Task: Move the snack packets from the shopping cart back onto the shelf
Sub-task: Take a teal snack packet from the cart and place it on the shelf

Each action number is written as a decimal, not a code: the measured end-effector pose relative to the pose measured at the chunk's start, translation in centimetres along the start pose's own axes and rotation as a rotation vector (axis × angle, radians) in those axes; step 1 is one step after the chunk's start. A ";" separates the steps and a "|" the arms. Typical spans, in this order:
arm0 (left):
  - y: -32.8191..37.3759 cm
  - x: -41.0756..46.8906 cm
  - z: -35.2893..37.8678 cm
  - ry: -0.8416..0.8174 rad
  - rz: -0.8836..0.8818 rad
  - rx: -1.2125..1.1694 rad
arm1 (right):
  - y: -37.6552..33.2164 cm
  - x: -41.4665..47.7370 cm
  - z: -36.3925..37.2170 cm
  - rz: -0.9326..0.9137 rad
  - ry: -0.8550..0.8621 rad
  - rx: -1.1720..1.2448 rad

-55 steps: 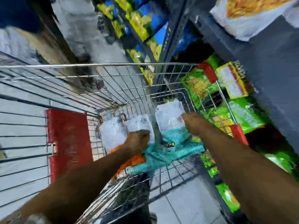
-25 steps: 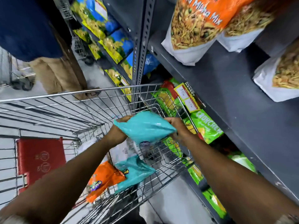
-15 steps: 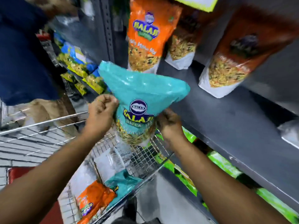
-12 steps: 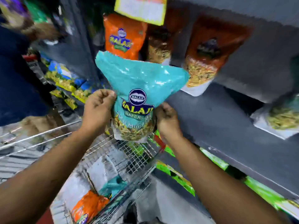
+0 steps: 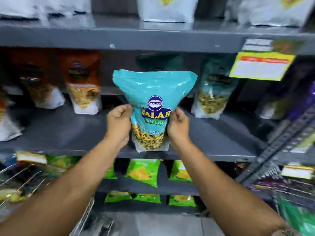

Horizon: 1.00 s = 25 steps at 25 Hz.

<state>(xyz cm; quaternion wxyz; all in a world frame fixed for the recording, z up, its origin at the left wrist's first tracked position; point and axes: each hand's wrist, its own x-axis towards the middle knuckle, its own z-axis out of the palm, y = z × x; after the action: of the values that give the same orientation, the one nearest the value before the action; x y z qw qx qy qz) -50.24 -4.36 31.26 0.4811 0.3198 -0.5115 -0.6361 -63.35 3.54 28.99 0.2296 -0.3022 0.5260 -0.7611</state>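
Note:
I hold a teal snack packet (image 5: 154,99) upright with both hands, in front of the grey middle shelf (image 5: 68,133). My left hand (image 5: 118,123) grips its left edge and my right hand (image 5: 178,126) grips its right edge. The packet's bottom hangs just over the shelf's front lip. Another teal packet (image 5: 214,92) stands on the shelf to the right, and a darker teal one sits behind the packet I hold. Only the wire rim of the shopping cart (image 5: 20,176) shows at the lower left.
Orange packets (image 5: 81,82) stand on the shelf's left side. White-based packets line the shelf above (image 5: 167,9). Green packets (image 5: 143,172) fill the lower shelves. A yellow price tag (image 5: 260,67) hangs at the upper right. A perforated upright post (image 5: 286,132) stands on the right.
Both hands lifted the teal packet out of the cart and carried it up and right to the middle shelf. The view turned from the cart to face the shelves.

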 end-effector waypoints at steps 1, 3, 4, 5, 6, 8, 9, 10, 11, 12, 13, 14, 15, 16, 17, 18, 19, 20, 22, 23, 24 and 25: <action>-1.6 0.0 3.3 -0.011 -0.026 -0.024 | -0.5 0.8 -3.2 -0.010 0.054 -0.016; -4.3 -0.4 9.8 -0.027 -0.081 -0.049 | -1.1 2.4 -9.5 -0.016 0.153 -0.042; -5.4 -0.4 12.3 -0.032 -0.097 -0.053 | -1.3 3.2 -11.7 -0.012 0.184 -0.052; -6.1 -0.6 14.9 -0.041 -0.115 -0.054 | -1.6 4.1 -14.0 -0.009 0.219 -0.068; -6.7 -0.6 17.2 -0.051 -0.137 -0.059 | -1.9 4.9 -16.1 -0.012 0.255 -0.085; -8.0 -0.4 21.1 -0.043 -0.180 -0.079 | -2.7 6.6 -19.3 -0.008 0.304 -0.113; -8.5 -0.4 22.4 -0.029 -0.195 -0.085 | -2.8 7.4 -20.5 0.004 0.316 -0.111; -9.0 -0.4 23.4 -0.012 -0.202 -0.085 | -2.9 7.8 -21.4 0.021 0.331 -0.104; -9.4 -0.5 24.1 0.000 -0.212 -0.087 | -2.8 8.1 -22.1 0.040 0.341 -0.094; -9.5 -0.7 24.5 0.006 -0.223 -0.094 | -2.5 8.3 -22.5 0.054 0.343 -0.101; -9.6 -0.8 24.7 0.003 -0.231 -0.101 | -2.6 8.2 -22.5 0.059 0.342 -0.110; -9.5 -1.0 24.8 -0.003 -0.232 -0.108 | -3.0 8.0 -22.3 0.067 0.337 -0.117; -9.2 -1.1 24.7 -0.011 -0.233 -0.124 | -3.0 8.0 -22.1 0.061 0.338 -0.113; -8.8 -1.2 24.4 -0.028 -0.244 -0.152 | -3.3 7.9 -22.0 0.039 0.367 -0.099; -8.2 -1.4 23.7 -0.068 -0.255 -0.181 | -3.6 7.5 -21.9 -0.004 0.430 -0.053; -7.5 -1.6 22.3 -0.104 -0.254 -0.195 | -3.9 6.7 -21.8 -0.058 0.522 -0.005; -6.8 -1.8 20.0 -0.117 -0.221 -0.191 | -3.5 5.6 -21.6 -0.123 0.632 -0.024; -6.2 -2.1 17.2 -0.106 -0.144 -0.150 | -2.9 3.7 -21.4 -0.178 0.730 -0.102; -5.3 -3.6 8.7 -0.025 0.062 0.064 | 0.0 -1.5 -18.5 -0.211 0.665 -0.240; -5.1 -4.6 3.3 0.050 0.118 0.231 | 1.6 -4.5 -15.9 -0.162 0.493 -0.257; -4.7 -6.2 -2.8 0.163 0.137 0.376 | 3.2 -7.2 -12.1 -0.081 0.262 -0.269; -4.1 -7.8 -7.9 0.271 0.122 0.457 | 4.4 -9.0 -9.0 -0.042 0.037 -0.312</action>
<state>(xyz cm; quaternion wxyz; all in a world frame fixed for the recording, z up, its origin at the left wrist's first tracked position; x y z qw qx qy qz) -41.75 0.30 24.52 0.4980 0.4707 -0.5910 -0.4256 -63.10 13.96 20.52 0.1542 -0.3312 0.6357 -0.6800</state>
